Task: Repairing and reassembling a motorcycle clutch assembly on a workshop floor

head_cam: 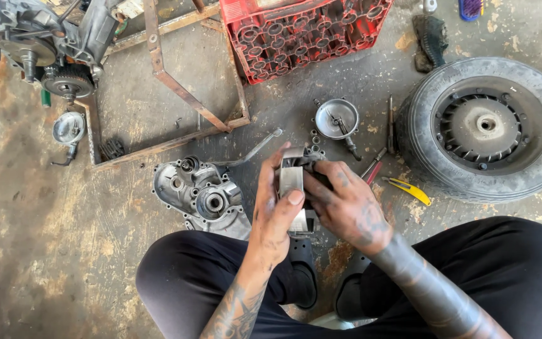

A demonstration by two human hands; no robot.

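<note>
**At frame centre: metal part in both hands**

At frame centre, left hand (275,207) and right hand (345,204) are both closed around a metal part (293,179), above the knees. Left of it on the floor: engine cover (199,196). Right: wheel (487,129). Top: red crate (302,34).

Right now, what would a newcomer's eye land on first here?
Probably the two grimy hands at centre: the left hand and right hand together clasp a small metal engine part above the knees. A wheel with tyre lies flat at right, and a red plastic crate sits top centre, with a grey engine casing beside the left hand.
</note>
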